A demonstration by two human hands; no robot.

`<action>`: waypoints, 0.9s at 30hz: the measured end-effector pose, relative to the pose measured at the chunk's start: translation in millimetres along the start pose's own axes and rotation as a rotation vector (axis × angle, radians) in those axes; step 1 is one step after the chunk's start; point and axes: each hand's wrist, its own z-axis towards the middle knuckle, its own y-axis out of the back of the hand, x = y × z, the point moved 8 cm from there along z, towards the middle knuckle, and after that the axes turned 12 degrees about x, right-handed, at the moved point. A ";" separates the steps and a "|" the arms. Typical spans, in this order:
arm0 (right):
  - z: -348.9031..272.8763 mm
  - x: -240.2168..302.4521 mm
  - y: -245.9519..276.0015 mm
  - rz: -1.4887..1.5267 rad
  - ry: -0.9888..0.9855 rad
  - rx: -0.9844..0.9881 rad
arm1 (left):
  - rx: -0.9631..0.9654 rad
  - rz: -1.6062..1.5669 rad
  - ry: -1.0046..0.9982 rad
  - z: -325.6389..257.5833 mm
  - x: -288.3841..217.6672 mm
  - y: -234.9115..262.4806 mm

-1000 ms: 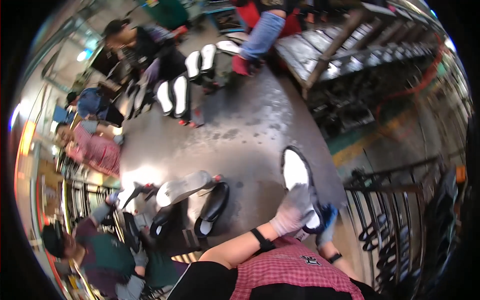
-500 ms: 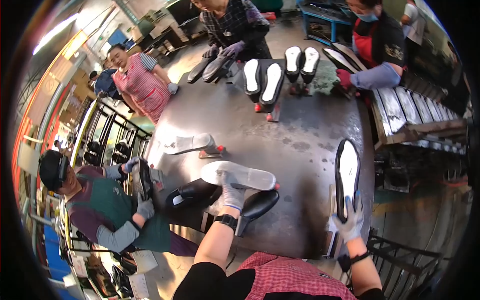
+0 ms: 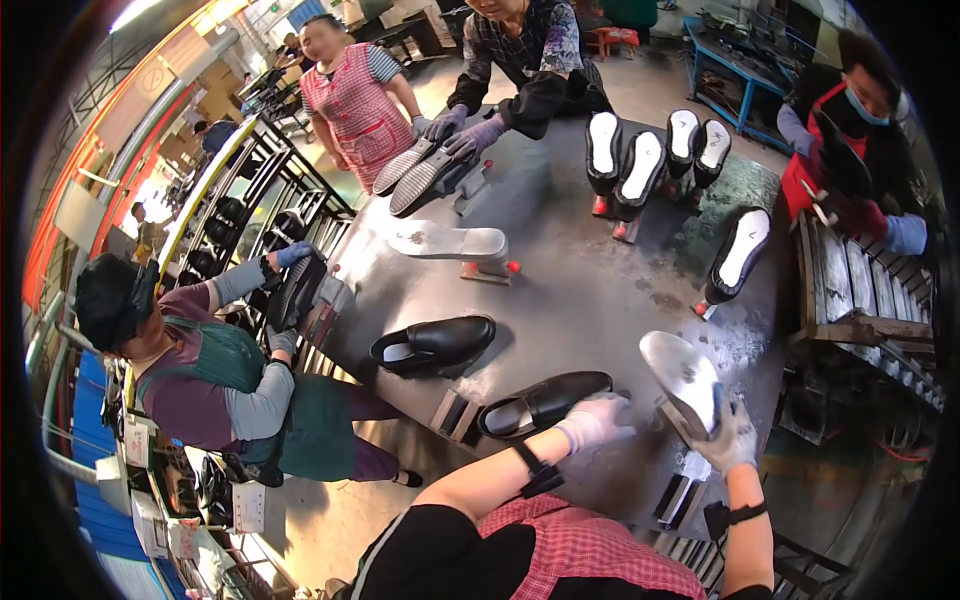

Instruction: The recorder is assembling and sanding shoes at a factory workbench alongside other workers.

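My right gloved hand [image 3: 728, 435] is closed around the lower end of a pale shoe last [image 3: 672, 362]. Its broad sole-shaped face is turned up, with the tip pointing away from me. It is raised above the right side of the metal table, beyond a slotted metal block [image 3: 680, 500]. Motion blurs my left gloved hand [image 3: 597, 422], so its fingers cannot be made out. It is just right of a black slip-on shoe [image 3: 545, 400]; contact cannot be told. Farther left lies another black slip-on shoe [image 3: 435, 343].
A second pale last [image 3: 450, 241] rests beyond on a red-tipped stand. Several black shoes with white undersides [image 3: 640, 170] stand at the back; another [image 3: 740, 255] is at right. Co-workers [image 3: 245, 390] handle shoes around the table [image 3: 575, 300]. A slatted rack [image 3: 860, 270] borders its right.
The view has shifted. My left hand has left the pale last and moved right; my right hand has swapped a white-soled black shoe for a pale last. The far-right co-worker has lifted a shoe.
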 end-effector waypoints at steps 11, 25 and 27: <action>-101.6 -86.2 -83.5 0.341 -0.459 -0.248 | -0.472 -0.083 0.949 -194.0 160.5 15.1; -163.0 -119.0 -332.1 1.536 -0.396 0.122 | -0.312 -0.921 0.675 -115.9 147.9 -102.8; -169.4 -122.6 -345.0 1.522 -0.449 -0.052 | -0.333 -1.258 0.562 -104.6 100.7 -90.7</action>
